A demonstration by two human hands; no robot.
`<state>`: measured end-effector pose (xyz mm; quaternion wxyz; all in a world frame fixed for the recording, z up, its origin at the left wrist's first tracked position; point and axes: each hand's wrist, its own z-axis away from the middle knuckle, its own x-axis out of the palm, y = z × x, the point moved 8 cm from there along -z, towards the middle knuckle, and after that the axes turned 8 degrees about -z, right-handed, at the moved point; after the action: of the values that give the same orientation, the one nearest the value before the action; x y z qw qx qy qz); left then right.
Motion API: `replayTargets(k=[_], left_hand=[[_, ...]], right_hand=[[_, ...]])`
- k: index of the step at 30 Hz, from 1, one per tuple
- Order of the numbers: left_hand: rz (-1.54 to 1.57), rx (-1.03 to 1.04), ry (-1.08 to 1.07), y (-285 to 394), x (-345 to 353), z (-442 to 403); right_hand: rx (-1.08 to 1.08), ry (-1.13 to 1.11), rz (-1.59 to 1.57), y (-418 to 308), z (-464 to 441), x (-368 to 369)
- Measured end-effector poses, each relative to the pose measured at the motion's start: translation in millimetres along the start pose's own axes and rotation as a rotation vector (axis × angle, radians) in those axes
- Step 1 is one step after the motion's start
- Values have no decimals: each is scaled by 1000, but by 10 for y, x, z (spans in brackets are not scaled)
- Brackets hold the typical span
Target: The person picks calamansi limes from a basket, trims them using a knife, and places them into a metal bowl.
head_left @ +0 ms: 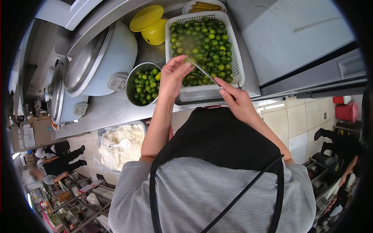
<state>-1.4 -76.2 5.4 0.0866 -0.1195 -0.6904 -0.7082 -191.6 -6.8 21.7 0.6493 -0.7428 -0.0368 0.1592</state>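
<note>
My right hand [235, 97] grips the near end of a slim metal tool [204, 71], which looks like a narrow knife, though I cannot be sure. Its far end reaches the fingertips of my left hand [173, 73]. The left thumb and fingers are pinched together there; whatever lies between them is too small to make out. Both hands are over the near part of a white perforated basket [239, 64] full of small green limes [215, 48]. Left of my left forearm stands a round steel pot [130, 87] with more limes [147, 86] inside.
Large rice cookers [124, 50] line the steel counter [99, 110] at left. Behind are a yellow container [154, 35] and a plate [187, 7] of brown sticks. A tub of white grains [130, 136] sits below the counter. Other people [64, 161] stand farther off.
</note>
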Motion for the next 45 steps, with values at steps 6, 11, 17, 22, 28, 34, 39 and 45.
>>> replayTargets(k=[6,11,17,22,28,34,39,45], left_hand=[[62,-2,-37,5,46,-4],[69,7,-48,18,82,19],[-23,85,86,0,-50,10],[-181,158,121,78,-21,29],[-124,78,24,-35,250,140],[232,-81,-41,-132,-75,68],[-195,-31,128,269,-947,137],[-1449,99,210,702,-966,270]], right_hand=[[-35,60,-26,-45,0,-99],[-35,69,-28,-22,2,-105],[-48,18,7,-18,39,-15],[-34,11,79,-3,8,-5],[-115,58,98,-69,-181,27],[-81,3,131,-72,-170,68],[-29,-40,251,80,-114,-56],[27,126,403,171,-140,-492]])
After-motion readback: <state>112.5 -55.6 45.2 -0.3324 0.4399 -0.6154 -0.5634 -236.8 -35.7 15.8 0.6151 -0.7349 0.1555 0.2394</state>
